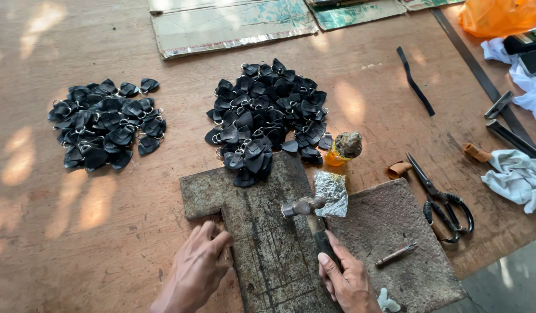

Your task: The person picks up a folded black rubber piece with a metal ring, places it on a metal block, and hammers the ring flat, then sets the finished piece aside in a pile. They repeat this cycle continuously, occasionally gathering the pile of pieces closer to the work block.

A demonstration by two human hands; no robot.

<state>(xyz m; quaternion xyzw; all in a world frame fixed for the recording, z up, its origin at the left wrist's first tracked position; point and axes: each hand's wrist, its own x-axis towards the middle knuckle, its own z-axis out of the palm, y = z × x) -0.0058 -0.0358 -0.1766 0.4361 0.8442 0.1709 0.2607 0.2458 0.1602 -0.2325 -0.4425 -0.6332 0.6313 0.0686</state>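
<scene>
Wooden table [134, 232] lies under us; our right hand [348, 281] grips a hammer [311, 217] at five o'clock, left hand [195, 269] rests open, flat beside the metal slab [268, 249].

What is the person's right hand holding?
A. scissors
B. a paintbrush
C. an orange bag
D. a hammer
D. The right hand is wrapped around the handle of a hammer, whose metal head rests over the worn slab; the scissors lie untouched on the table to the right.
</scene>
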